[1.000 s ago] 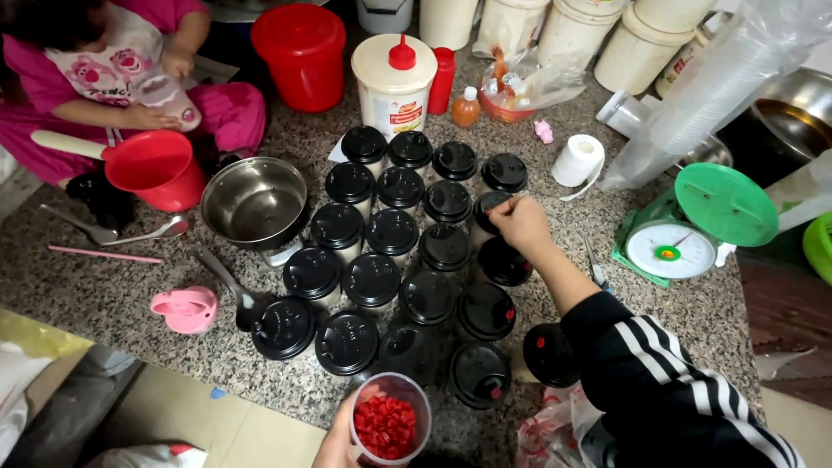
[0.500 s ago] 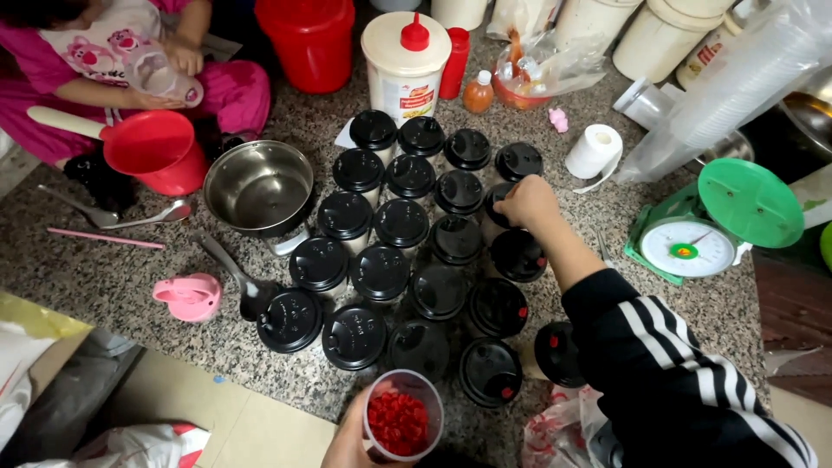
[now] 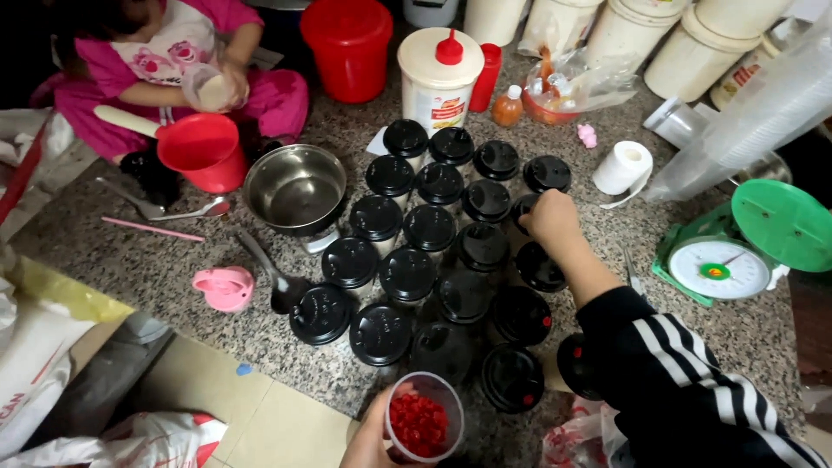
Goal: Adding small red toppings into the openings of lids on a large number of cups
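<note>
While lidded cups crowd round | right hand grip closed on lid | left hand grips clear cup

The work surface was a speckled grey granite table, dull under soft, even light with only faint shadows. Its near edge dropped to a floor of pale beige tiles, where a small blue speck lay near the edge. Crumpled white sacks lay on the left over a yellow sheet. Along the far side stood a row of cream-coloured tubs and a red bucket. On the right sat a green kitchen scale. No wall or window could be seen.
</note>
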